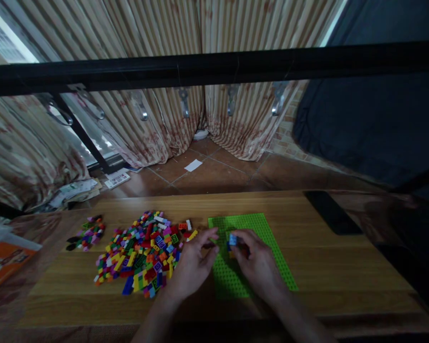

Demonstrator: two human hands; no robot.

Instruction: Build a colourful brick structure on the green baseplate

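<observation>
A green studded baseplate (pixel 260 233) lies flat on the wooden table (pixel 343 267). My right hand (pixel 255 262) rests over its middle, fingers pinched on a small blue brick (pixel 232 239) that sits on a few other bricks on the plate. My left hand (pixel 195 262) is at the plate's left edge with fingers curled toward a small dark piece; whether it grips it is unclear. A big heap of loose coloured bricks (pixel 143 252) lies just left of my left hand.
A smaller cluster of bricks (pixel 87 234) lies farther left. An orange booklet (pixel 5 262) sits at the table's left end, a dark phone (pixel 331 212) at the back right. A black bar (pixel 214 66) crosses overhead; curtains and tiled floor lie beyond.
</observation>
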